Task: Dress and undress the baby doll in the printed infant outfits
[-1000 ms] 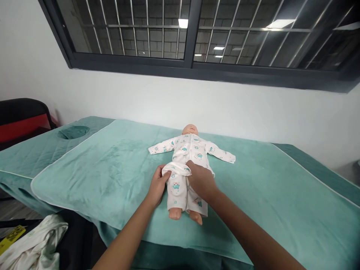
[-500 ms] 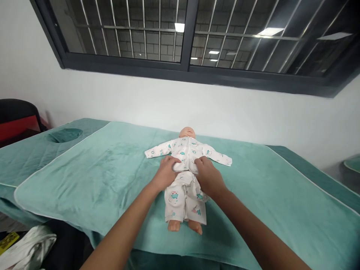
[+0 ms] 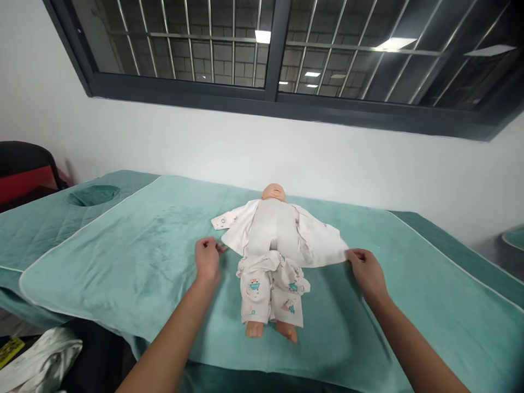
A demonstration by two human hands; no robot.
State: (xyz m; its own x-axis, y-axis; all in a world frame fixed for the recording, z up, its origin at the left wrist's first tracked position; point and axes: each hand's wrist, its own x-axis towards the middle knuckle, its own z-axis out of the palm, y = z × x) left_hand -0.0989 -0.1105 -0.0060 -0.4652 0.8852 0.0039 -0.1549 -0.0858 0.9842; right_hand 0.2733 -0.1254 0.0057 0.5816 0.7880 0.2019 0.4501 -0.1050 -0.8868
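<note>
A baby doll (image 3: 273, 192) lies face up, feet towards me, its grey-white torso (image 3: 273, 224) bare in the middle. Its white printed pajama top (image 3: 323, 243) is spread apart at the front, the sleeves still on the arms. My right hand (image 3: 367, 270) pinches the lower corner of the right-side flap and holds it stretched outward. Beside the left-side flap (image 3: 237, 234), my left hand (image 3: 208, 261) is just off its corner, fingers loosely bent and apart. Matching printed pajama pants (image 3: 270, 289) cover the doll's legs, bunched at the waist; both feet stick out below.
A green plush cover (image 3: 135, 256) lies over the padded bed beneath the doll. The bed has a round face hole (image 3: 94, 195) at the left. Behind is a white wall with a barred window (image 3: 270, 60). Crumpled cloth (image 3: 47, 360) lies at the lower left, near a chair (image 3: 27, 172).
Both hands have moved apart from the doll's middle, outward to either side. The pajama top's front has opened, baring the torso. My left hand has let go of its flap.
</note>
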